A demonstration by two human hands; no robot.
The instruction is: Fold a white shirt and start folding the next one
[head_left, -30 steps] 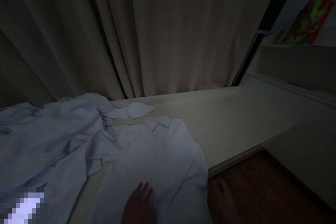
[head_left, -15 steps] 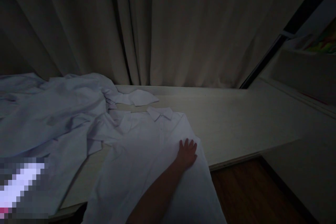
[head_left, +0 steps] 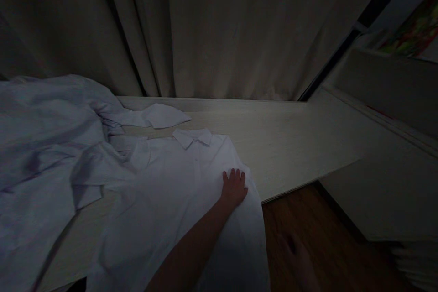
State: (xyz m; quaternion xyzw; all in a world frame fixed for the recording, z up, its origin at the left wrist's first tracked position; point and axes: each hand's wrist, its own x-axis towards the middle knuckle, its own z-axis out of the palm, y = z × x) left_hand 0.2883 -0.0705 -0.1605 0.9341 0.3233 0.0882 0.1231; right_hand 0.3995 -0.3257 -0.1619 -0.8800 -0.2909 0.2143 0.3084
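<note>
Shirt (head_left: 178, 191) is spread flat at the front edge of the tabletop (head_left: 290, 146), collar pointing toward the back edge, bottom part hanging off the front. Left hand (head_left: 234, 188) lies open, palm down, on the shirt's right side near that edge. Right hand (head_left: 299, 255) hangs low over the floor, super dark and blurry, can't tell its state. Crumpled pile (head_left: 44, 146) covers the left end, curtain (head_left: 212, 27) behind.

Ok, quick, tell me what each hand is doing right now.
Left hand: open, flat on the white shirt, holding nothing.
Right hand: low over the wood floor, too dark and blurred to tell.
</note>
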